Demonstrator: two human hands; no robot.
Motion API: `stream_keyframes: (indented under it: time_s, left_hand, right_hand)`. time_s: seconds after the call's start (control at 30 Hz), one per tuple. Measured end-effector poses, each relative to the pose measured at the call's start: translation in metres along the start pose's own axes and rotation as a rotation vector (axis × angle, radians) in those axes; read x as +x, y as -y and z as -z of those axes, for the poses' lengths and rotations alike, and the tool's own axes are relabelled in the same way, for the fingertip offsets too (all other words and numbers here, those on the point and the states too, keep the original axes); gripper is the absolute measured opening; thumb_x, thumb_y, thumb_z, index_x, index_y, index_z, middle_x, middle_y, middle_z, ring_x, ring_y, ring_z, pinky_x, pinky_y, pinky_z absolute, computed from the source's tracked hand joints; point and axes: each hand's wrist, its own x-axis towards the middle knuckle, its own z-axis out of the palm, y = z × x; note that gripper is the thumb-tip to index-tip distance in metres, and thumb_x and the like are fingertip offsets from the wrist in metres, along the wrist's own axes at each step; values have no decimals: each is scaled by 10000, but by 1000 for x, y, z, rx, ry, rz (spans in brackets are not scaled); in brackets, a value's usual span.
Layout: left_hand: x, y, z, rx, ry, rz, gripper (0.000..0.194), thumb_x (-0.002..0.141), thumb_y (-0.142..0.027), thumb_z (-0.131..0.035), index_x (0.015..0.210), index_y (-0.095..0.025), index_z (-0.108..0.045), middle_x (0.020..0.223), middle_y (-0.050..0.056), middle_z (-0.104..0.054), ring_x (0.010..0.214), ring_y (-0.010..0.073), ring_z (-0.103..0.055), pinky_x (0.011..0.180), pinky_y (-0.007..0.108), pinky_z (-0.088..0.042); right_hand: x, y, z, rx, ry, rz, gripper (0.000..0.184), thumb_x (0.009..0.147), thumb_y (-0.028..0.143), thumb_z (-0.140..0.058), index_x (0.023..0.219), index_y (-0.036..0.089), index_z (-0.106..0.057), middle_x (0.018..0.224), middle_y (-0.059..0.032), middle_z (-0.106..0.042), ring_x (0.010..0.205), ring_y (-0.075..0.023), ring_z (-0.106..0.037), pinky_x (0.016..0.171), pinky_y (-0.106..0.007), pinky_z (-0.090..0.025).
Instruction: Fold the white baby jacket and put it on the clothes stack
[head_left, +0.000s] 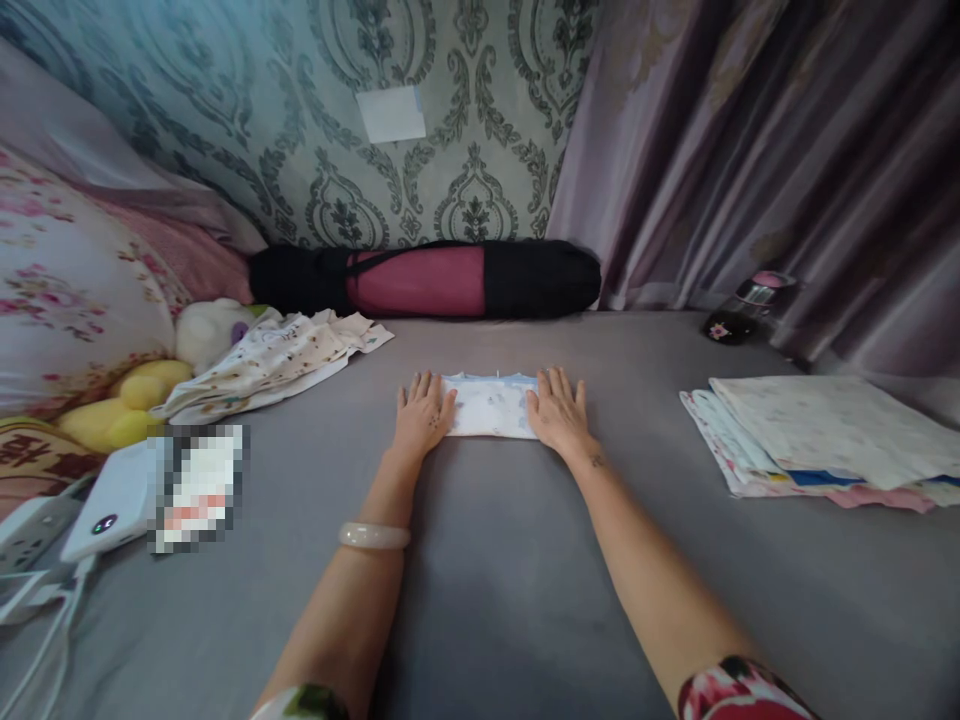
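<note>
A small folded white cloth (491, 407) with a faint pattern and a blue edge lies flat on the grey sheet (480, 560). My left hand (424, 412) rests palm down over its left end, fingers stretched forward. Over the right end lies my right hand (556, 410), also flat with its fingers apart. Both palms hide the cloth's two ends. Neither hand grips anything.
To the right lies a stack of folded cloths (832, 430), with a dark bottle (739, 310) behind it. A crumpled patterned cloth (277, 360), plush toys (142, 395), a power bank (120, 495) and a power strip (37, 530) sit left. A long black-and-pink bag (420, 280) lines the wall.
</note>
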Motion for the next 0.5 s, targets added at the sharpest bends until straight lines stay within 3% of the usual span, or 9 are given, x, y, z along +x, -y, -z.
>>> stream_keyframes:
  time_s: [0.1, 0.3, 0.5]
  left_hand:
    - [0, -5, 1, 42, -92, -91, 566, 992, -438, -228, 1441, -148, -414, 1543, 125, -342, 1462, 261, -218, 1186, 502, -151]
    - [-1, -10, -1, 33, 108, -159, 559, 997, -436, -230, 1450, -158, -403, 1544, 125, -341, 1443, 299, -260, 1152, 511, -244]
    - [-1, -9, 0, 43, 91, -168, 550, 997, -437, -236, 1443, -165, -410, 1537, 128, -354, 1438, 305, -270, 1147, 550, -225]
  right_hand:
    - [0, 3, 1, -3, -21, 71, 558, 1007, 370, -192, 1493, 135, -330, 1585, -130, -229, 1461, -264, -163, 1160, -539, -72]
    - [2, 3, -9, -1, 69, 86, 568, 1007, 393, -193, 1493, 140, -343, 1557, -113, -310, 1459, -271, -168, 1149, -486, -183]
    - [2, 3, -6, -11, 65, 89, 564, 1005, 387, -205, 1485, 136, -358, 1550, -118, -321, 1453, -280, -188, 1151, -514, -162]
